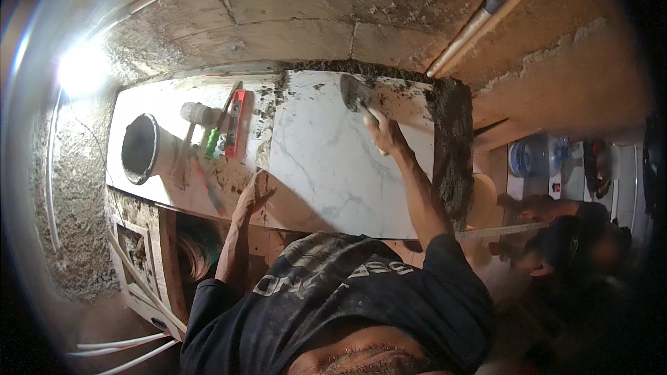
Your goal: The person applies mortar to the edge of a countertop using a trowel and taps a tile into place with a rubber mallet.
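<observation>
A large white marble-veined tile (333,160) lies on the counter in front of me, with grey mortar crumbs along its far edge. My right hand (385,133) is closed around the handle of a trowel (356,94), whose mortar-smeared blade is over the tile's far edge. My left hand (257,196) lies near the front edge of the counter by the joint between two tiles, fingers stretched out and holding nothing. On the left tile are a red spirit level (237,125), a green-handled tool (212,144) and a mallet (196,113).
A dark-rimmed bucket (141,149) stands on the left tile near a bright lamp (85,68). Wet mortar (453,153) covers the counter's right end. Pipes (458,45) run along the wall. Another person (580,236) is at the right, by large water bottles (526,158).
</observation>
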Motion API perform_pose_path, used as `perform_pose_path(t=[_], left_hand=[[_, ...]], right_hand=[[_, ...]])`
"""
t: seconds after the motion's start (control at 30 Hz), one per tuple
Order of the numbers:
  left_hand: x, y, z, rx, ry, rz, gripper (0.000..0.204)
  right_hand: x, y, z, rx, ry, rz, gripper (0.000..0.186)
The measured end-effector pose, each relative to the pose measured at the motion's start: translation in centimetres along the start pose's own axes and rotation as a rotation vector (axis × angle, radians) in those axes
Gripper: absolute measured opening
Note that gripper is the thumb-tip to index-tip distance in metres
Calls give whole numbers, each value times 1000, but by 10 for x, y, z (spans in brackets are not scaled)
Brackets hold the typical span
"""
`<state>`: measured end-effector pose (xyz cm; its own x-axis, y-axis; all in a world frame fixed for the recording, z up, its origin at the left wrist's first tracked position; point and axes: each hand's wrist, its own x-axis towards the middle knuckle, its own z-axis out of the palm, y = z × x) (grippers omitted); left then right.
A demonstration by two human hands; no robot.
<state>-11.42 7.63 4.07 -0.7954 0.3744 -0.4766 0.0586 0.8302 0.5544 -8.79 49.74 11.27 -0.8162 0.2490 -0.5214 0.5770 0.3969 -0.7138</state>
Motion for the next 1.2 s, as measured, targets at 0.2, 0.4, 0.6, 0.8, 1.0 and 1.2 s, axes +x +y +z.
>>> perform_pose_path(t=[0.2,0.4,0.6,0.8,1.0,1.2], left_hand=[[6,-9,5,1,80,130,77],[6,5,-1,-11,6,47,78],[7,-7,-1,-22,29,70,75],[6,8,0,-59,-12,23,69],[0,-3,4,-50,29,66,68],[6,-12,1,11,10,60,68]], right_hand=[[51,75,-55,-81,346,-101,51],[51,94,-41,2,672,22,59],[48,52,-9,65,486,109,50],[11,107,-72,-82,591,77,55],[-94,179,-58,4,851,202,57],[-135,216,-100,-35,826,321,55]])
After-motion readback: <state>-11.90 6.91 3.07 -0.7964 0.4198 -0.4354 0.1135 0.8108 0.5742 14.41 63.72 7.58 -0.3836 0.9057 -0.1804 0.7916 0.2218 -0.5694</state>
